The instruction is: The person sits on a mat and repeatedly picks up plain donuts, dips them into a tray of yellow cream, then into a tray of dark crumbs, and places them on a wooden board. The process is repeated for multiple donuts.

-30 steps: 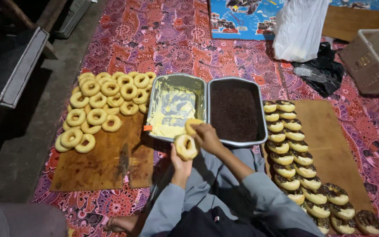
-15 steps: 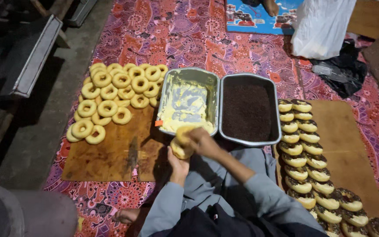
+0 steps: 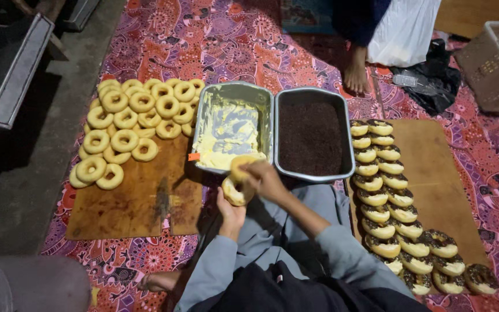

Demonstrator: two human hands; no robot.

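Before our knees: left hand (image 3: 230,212), fingers closed around a doughnut (image 3: 235,190); right hand (image 3: 263,178) pinches its top half (image 3: 242,166).
Ahead: cream tray (image 3: 233,92), sprinkle tray (image 3: 313,97).
Left: plain doughnuts (image 3: 128,124) on board (image 3: 128,211).
Right: finished doughnuts (image 3: 394,214); bare foot (image 3: 356,72) beyond.

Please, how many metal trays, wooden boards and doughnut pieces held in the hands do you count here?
Metal trays: 2
Wooden boards: 2
Held doughnut pieces: 2
Total: 6

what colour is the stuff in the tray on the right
Very dark brown, almost black and grainy, filling the right tray. The head view shows it, beside the left tray of pale yellow cream.
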